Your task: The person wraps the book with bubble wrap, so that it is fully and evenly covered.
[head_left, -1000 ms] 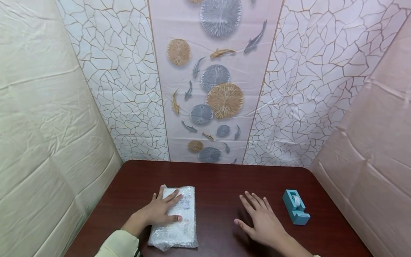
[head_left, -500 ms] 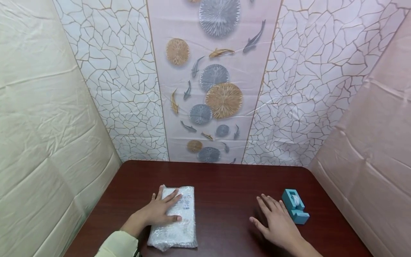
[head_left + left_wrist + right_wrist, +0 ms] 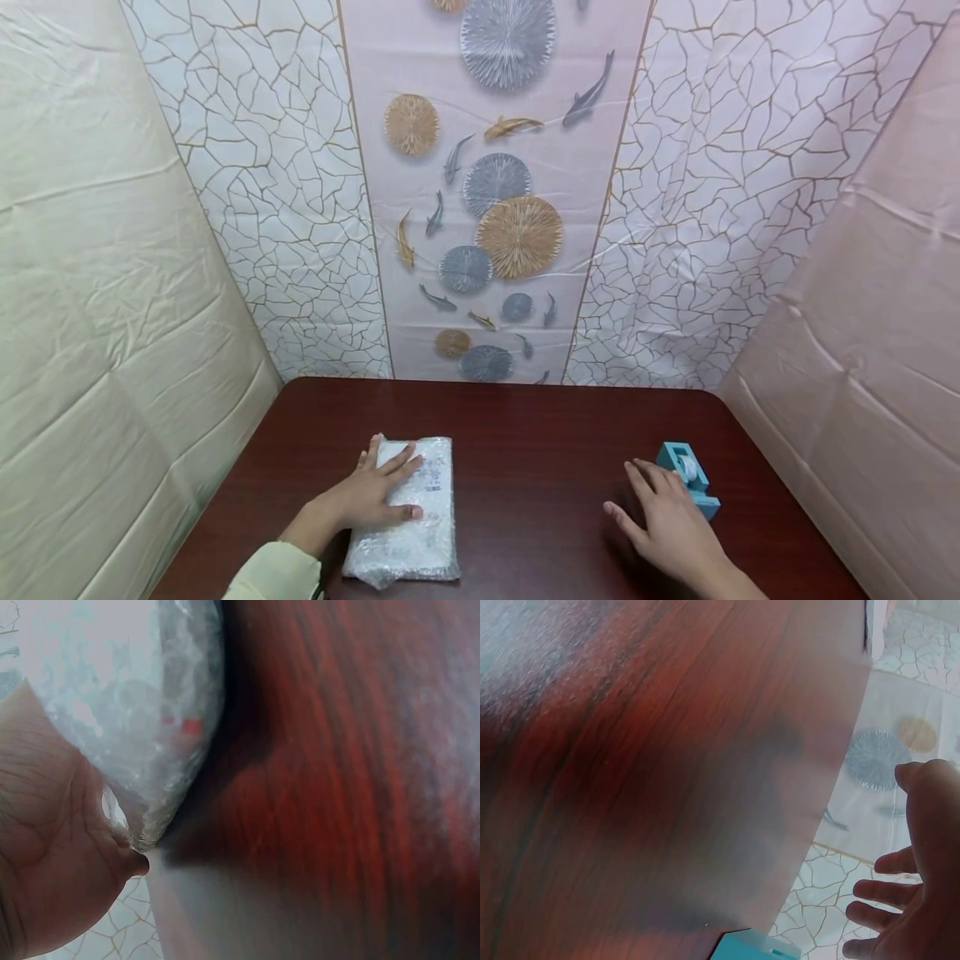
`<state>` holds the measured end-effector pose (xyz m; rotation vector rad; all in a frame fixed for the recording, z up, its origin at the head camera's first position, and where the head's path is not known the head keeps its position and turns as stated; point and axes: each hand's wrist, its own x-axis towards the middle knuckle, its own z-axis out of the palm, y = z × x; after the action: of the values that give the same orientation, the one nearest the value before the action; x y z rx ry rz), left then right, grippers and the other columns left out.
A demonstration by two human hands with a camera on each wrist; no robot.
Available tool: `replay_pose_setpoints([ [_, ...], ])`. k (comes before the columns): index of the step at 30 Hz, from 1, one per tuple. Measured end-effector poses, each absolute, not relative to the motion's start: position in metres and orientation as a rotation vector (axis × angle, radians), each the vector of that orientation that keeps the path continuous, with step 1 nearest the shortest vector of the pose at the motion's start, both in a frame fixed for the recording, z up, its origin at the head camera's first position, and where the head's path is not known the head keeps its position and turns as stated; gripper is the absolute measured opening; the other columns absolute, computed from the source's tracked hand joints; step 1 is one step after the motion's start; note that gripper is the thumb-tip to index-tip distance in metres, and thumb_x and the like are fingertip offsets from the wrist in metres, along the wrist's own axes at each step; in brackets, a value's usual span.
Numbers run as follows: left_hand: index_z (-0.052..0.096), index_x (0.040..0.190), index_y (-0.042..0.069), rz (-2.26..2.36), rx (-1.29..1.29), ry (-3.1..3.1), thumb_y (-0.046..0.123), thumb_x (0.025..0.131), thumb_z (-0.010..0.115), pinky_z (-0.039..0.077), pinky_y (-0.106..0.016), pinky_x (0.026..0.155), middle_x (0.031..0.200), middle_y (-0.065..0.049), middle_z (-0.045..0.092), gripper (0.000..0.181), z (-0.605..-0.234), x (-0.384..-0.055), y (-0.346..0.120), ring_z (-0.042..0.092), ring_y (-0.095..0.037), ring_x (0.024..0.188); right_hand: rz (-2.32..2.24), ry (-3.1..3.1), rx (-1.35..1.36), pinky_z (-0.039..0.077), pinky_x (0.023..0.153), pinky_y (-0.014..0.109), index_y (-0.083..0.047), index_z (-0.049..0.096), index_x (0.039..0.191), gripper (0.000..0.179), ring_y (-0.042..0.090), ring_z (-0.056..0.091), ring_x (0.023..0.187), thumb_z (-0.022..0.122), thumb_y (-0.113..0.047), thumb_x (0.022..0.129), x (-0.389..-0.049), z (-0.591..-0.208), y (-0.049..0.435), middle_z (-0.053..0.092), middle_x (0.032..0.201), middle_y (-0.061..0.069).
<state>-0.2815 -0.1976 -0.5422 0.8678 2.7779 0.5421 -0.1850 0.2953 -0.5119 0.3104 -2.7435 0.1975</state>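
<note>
A flat rectangular packet in bubble wrap lies on the left part of the table in the head view. My left hand rests on top of it with fingers spread. The left wrist view shows the packet's wrapped edge close up beside the palm. Over to the right, my right hand hovers above the table with its fingers extended and holds nothing. Just beyond it stands a teal tape dispenser with a roll of clear tape, partly hidden by the fingers. A teal corner of the dispenser shows in the right wrist view.
Both things stand on a dark red-brown wooden table with rounded far corners. Behind it hangs a patterned cloth with fish and round motifs. Pale cloth walls close in the left and right sides.
My right hand has moved to the right, towards the tape dispenser, and now covers part of it. The left hand and the packet have stayed in place.
</note>
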Motion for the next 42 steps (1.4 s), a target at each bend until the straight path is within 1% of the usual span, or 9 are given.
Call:
replay_pose_setpoints([
  [6, 0.034, 0.175, 0.018, 0.536, 0.869, 2.783, 0.067, 0.103, 0.065, 0.014, -0.086, 0.127, 0.186, -0.009, 0.02, 0.092, -0.54, -0.279, -0.198, -0.008, -0.071, 0.162, 0.169, -2.746, 0.296, 0.051, 0.113, 0.069, 0.006, 0.064, 0.148, 0.075, 0.051, 0.06, 0.136, 0.077, -0.052, 0.102, -0.184, -0.511, 0.304, 0.064, 0.148, 0.027],
  [11, 0.033, 0.175, 0.017, 0.546, 0.875, 2.777, 0.066, 0.104, 0.064, 0.011, -0.086, 0.127, 0.186, -0.01, 0.019, 0.091, -0.543, -0.278, -0.198, -0.01, -0.071, 0.162, 0.157, -2.734, 0.272, 0.055, 0.103, 0.07, 0.006, 0.066, 0.146, 0.073, 0.051, 0.062, 0.129, 0.079, -0.05, 0.1, -0.182, -0.511, 0.313, 0.065, 0.143, 0.027],
  [16, 0.033, 0.175, 0.018, 0.553, 0.869, 2.777, 0.068, 0.104, 0.063, 0.007, -0.086, 0.128, 0.186, -0.008, 0.019, 0.092, -0.548, -0.279, -0.198, -0.011, -0.07, 0.162, 0.159, -2.733, 0.239, 0.052, 0.108, 0.072, 0.006, 0.067, 0.142, 0.069, 0.053, 0.059, 0.13, 0.08, -0.047, 0.1, -0.182, -0.511, 0.324, 0.065, 0.14, 0.029],
  [18, 0.032, 0.175, 0.02, 0.553, 0.857, 2.777, 0.069, 0.103, 0.063, 0.007, -0.085, 0.129, 0.186, -0.007, 0.018, 0.093, -0.55, -0.279, -0.198, -0.012, -0.069, 0.163, 0.154, -2.729, 0.225, 0.051, 0.109, 0.071, 0.006, 0.069, 0.139, 0.066, 0.053, 0.06, 0.127, 0.079, -0.046, 0.101, -0.182, -0.511, 0.328, 0.064, 0.138, 0.03],
  [24, 0.032, 0.176, 0.02, 0.556, 0.853, 2.768, 0.069, 0.104, 0.061, 0.007, -0.085, 0.128, 0.187, -0.007, 0.017, 0.091, -0.549, -0.28, -0.197, -0.013, -0.068, 0.163, 0.176, -2.717, 0.142, 0.056, 0.092, 0.069, 0.01, 0.069, 0.127, 0.059, 0.048, 0.06, 0.108, 0.079, -0.043, 0.102, -0.183, -0.512, 0.342, 0.063, 0.126, 0.031],
  [28, 0.032, 0.176, 0.019, 0.552, 0.873, 2.766, 0.067, 0.105, 0.062, 0.008, -0.086, 0.128, 0.187, -0.009, 0.017, 0.09, -0.546, -0.282, -0.197, -0.013, -0.069, 0.162, 0.194, -2.721, 0.109, 0.055, 0.085, 0.065, 0.014, 0.068, 0.121, 0.057, 0.045, 0.058, 0.101, 0.078, -0.038, 0.103, -0.185, -0.512, 0.353, 0.062, 0.118, 0.031],
  [35, 0.034, 0.175, 0.017, 0.546, 0.876, 2.779, 0.065, 0.104, 0.065, 0.008, -0.087, 0.127, 0.186, -0.011, 0.019, 0.091, -0.542, -0.283, -0.198, -0.011, -0.07, 0.162, 0.209, -2.79, 0.049, 0.053, 0.086, 0.065, 0.017, 0.067, 0.124, 0.055, 0.047, 0.057, 0.102, 0.07, -0.036, 0.109, -0.189, -0.516, 0.365, 0.061, 0.12, 0.033],
  [39, 0.034, 0.175, 0.016, 0.54, 0.877, 2.783, 0.066, 0.104, 0.065, 0.009, -0.088, 0.126, 0.186, -0.011, 0.02, 0.092, -0.543, -0.283, -0.198, -0.01, -0.072, 0.161, 0.229, -2.784, 0.033, 0.052, 0.085, 0.066, 0.016, 0.069, 0.121, 0.045, 0.049, 0.057, 0.104, 0.064, -0.028, 0.111, -0.189, -0.519, 0.369, 0.061, 0.121, 0.032],
  [42, 0.034, 0.175, 0.016, 0.538, 0.88, 2.784, 0.066, 0.104, 0.065, 0.009, -0.089, 0.125, 0.186, -0.012, 0.02, 0.091, -0.542, -0.283, -0.198, -0.01, -0.072, 0.161, 0.244, -2.728, 0.043, 0.052, 0.08, 0.065, 0.014, 0.071, 0.116, 0.036, 0.05, 0.057, 0.101, 0.064, -0.021, 0.11, -0.189, -0.521, 0.372, 0.061, 0.116, 0.03],
])
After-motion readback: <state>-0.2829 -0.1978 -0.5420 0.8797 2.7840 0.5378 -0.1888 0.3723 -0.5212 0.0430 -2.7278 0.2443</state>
